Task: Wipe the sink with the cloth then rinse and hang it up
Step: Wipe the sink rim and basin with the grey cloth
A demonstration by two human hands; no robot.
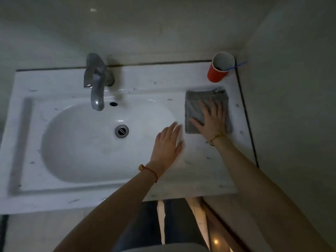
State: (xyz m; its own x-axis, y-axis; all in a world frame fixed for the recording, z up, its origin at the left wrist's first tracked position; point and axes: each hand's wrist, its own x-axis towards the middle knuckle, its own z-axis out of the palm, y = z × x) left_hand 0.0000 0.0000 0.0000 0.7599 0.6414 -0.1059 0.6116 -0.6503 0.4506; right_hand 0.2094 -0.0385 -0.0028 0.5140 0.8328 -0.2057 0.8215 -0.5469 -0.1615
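Observation:
A folded grey cloth [196, 106] lies flat on the right ledge of the white sink [76, 142]. My right hand [211, 120] rests on the cloth with its fingers spread and straight. My left hand [168, 144] lies flat at the basin's right rim, fingers straight, just left of the cloth and not touching it. The basin looks dry, with a metal drain [121, 131] at its middle. A metal tap [96, 80] stands at the back, with no water running.
A red cup [217, 73] with a blue-handled item in it stands at the back right corner, just behind the cloth. Walls close in behind and on the right. The ledge's front edge lies near my forearms.

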